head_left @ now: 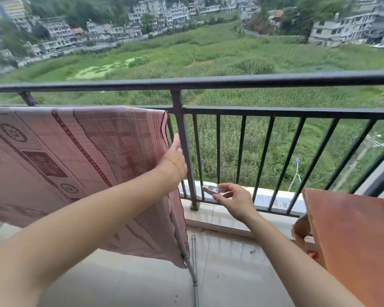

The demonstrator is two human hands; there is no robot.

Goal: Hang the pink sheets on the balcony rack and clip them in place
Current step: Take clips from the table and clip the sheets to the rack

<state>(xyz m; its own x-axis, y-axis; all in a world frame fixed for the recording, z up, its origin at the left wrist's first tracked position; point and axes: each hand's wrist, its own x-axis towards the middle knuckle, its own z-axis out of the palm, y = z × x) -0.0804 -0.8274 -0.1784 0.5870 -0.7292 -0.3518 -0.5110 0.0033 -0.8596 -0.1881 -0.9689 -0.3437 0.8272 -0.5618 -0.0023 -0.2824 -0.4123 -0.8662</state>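
Fingers (228,186) of R hand (234,201) curl fwd and pinch a small white clip (213,189), w/ thumb under it. Clip is low, just in front of the railing (208,82) bars, near the post foot. Sheet (75,162), pink, hangs over the rack (194,273) top bar just inside the railing and fills the left half. Its right edge drops along the rack leg, bottom corner near the floor (231,262).

Open room: a gap btwn sheet edge and the wood table (353,240) at right, w/ tile floor below and bars behind. R hand is in that gap, apart from the sheet. Table edge is close beside R forearm.

L hand (174,157) is at the sheet's right edge, partway down. Thumb is straight up on the near side; other fingers are hidden behind the cloth, so can't tell if they grip or just press. L arm is stretched long from lower left, crossing in front of the sheet. R forearm comes in from lower right, palm facing left.
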